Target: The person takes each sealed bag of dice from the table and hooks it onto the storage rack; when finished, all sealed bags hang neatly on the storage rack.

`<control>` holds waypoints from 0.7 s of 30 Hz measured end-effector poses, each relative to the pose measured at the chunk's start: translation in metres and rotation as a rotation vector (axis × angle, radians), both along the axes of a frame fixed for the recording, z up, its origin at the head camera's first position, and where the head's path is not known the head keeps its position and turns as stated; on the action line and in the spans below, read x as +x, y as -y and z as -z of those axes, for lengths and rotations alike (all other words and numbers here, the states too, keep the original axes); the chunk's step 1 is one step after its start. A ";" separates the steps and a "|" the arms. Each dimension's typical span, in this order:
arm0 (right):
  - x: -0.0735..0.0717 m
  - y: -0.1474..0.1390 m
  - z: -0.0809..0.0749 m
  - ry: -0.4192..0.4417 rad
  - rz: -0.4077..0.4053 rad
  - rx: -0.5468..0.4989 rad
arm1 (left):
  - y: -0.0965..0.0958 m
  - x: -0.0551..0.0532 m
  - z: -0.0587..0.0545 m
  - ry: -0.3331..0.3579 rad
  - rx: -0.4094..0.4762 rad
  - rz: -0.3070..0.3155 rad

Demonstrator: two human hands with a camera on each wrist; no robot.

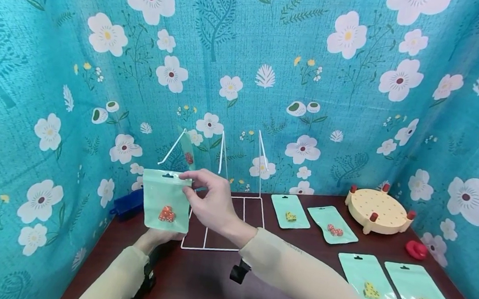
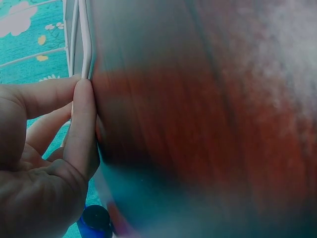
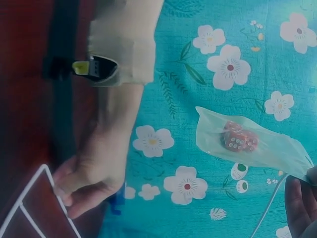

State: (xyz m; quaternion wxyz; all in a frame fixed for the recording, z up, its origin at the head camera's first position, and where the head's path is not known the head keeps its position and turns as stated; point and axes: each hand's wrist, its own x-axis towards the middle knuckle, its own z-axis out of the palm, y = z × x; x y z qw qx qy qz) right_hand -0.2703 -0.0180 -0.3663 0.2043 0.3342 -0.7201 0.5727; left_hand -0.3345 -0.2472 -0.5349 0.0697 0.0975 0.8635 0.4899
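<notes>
My right hand (image 1: 212, 202) pinches the upper right corner of a pale green zip bag (image 1: 153, 206) with red dice (image 1: 167, 214) inside, held upright near the left prong of a white wire rack (image 1: 261, 214). In the right wrist view this bag (image 3: 208, 136) stretches away from my right fingers (image 3: 299, 203). Partly hidden behind it in the head view, my left hand (image 1: 162, 236) grips the rack's base; the left wrist view shows thumb and fingers pinching the white wire (image 2: 85, 44). Another bag (image 1: 188, 152) with red dice hangs at the left prong, seen edge-on.
Bags with dice lie on the dark table at the right: yellow dice in one (image 1: 288, 207), red in its neighbour (image 1: 328, 220), yellow in two nearer ones (image 1: 363, 262). Behind them stand a cream round stool-like piece (image 1: 378, 208) and a red ring (image 1: 416, 250). A blue object (image 1: 128, 204) sits left.
</notes>
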 end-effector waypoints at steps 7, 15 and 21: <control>-0.014 0.013 -0.005 -0.005 0.025 0.041 | -0.004 0.000 -0.002 0.021 0.038 -0.007; -0.023 0.022 -0.008 -0.046 0.070 0.095 | -0.005 -0.003 -0.003 0.091 0.009 -0.083; -0.026 0.027 -0.011 -0.066 0.099 0.125 | -0.005 -0.001 -0.004 0.104 0.015 -0.099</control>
